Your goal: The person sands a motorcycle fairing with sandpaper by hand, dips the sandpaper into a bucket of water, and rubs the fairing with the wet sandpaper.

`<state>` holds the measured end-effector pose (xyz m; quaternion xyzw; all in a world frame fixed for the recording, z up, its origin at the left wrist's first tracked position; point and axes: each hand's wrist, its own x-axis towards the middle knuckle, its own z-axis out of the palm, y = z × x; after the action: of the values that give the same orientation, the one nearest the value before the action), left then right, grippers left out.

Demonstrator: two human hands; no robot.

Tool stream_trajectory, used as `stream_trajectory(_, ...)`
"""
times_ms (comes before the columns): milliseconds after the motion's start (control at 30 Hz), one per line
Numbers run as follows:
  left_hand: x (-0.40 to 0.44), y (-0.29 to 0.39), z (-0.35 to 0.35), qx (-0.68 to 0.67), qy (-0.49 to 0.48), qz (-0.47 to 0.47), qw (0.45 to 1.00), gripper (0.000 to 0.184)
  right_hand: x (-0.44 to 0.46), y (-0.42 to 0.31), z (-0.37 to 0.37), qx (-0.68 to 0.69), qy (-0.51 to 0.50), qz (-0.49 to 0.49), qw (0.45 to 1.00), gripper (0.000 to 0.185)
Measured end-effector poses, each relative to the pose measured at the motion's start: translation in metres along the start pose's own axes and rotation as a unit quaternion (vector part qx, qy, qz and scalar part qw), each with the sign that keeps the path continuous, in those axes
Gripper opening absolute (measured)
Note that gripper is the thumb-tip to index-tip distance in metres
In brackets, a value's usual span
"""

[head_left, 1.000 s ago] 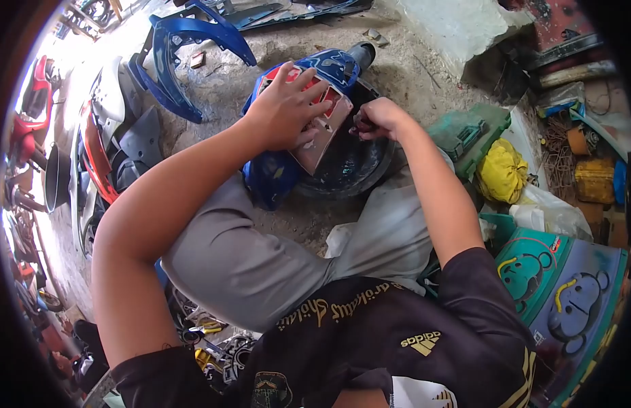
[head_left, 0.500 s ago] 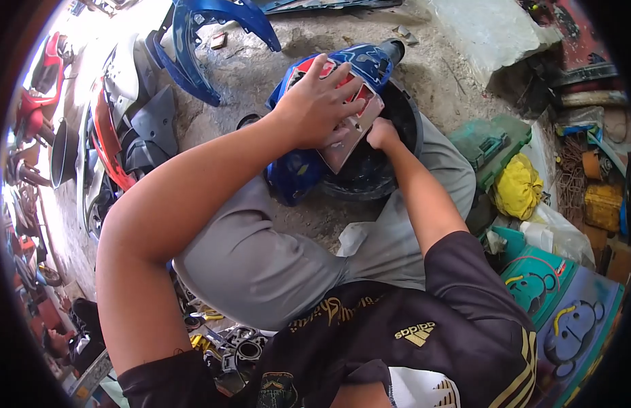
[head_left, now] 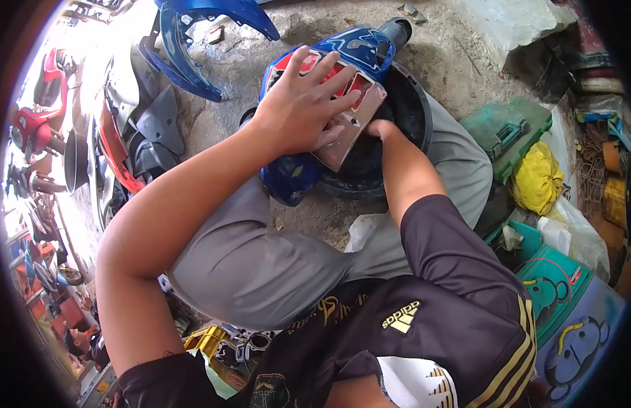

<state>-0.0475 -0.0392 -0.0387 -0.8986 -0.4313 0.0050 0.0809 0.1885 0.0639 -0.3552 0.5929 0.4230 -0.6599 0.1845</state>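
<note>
In the upper centre of the frame, the left hand (head_left: 302,105) is laid with spread, open fingers over the red, blue and pinkish panel (head_left: 368,105), which lies directly under its palm. The long straight edge of the panel is slanted from upper right to lower left; its face looks hard and matt. Beside this edge, the right hand (head_left: 378,128) is nearer, but its fingers are hidden, so its grip cannot be told. Below and rightward, a round, smooth black basin (head_left: 427,112) is seen.
</note>
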Motion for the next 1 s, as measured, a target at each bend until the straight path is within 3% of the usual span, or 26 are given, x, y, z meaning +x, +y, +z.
stream_trajectory(267,-0.002,-0.003,0.0,0.015,0.001,0.003,1.0,0.062,0.0,0.002,0.0,-0.009,-0.055,0.026,0.998,0.022)
stream_trajectory(367,-0.003,-0.001,0.003,0.01,0.001,0.002,1.0,0.063,-0.06,-0.023,-0.011,-0.021,-0.13,-0.033,0.991,0.022)
stream_trajectory(400,-0.003,-0.002,0.004,0.008,0.002,0.002,1.0,0.063,-0.086,-0.024,-0.011,0.025,-0.085,-0.038,0.995,0.027)
stream_trajectory(533,0.0,-0.001,0.004,0.008,0.013,0.017,1.0,0.062,-0.187,-0.029,-0.025,0.11,-0.072,-0.083,0.988,0.029)
stream_trajectory(733,0.002,0.001,0.0,0.017,-0.001,0.019,1.0,0.063,-0.282,-0.068,-0.055,0.033,0.056,-0.152,0.986,0.03)
stream_trajectory(1000,0.001,-0.003,0.005,0.012,0.009,0.025,1.0,0.062,-0.313,-0.123,-0.041,-0.033,0.092,-0.218,0.971,0.032)
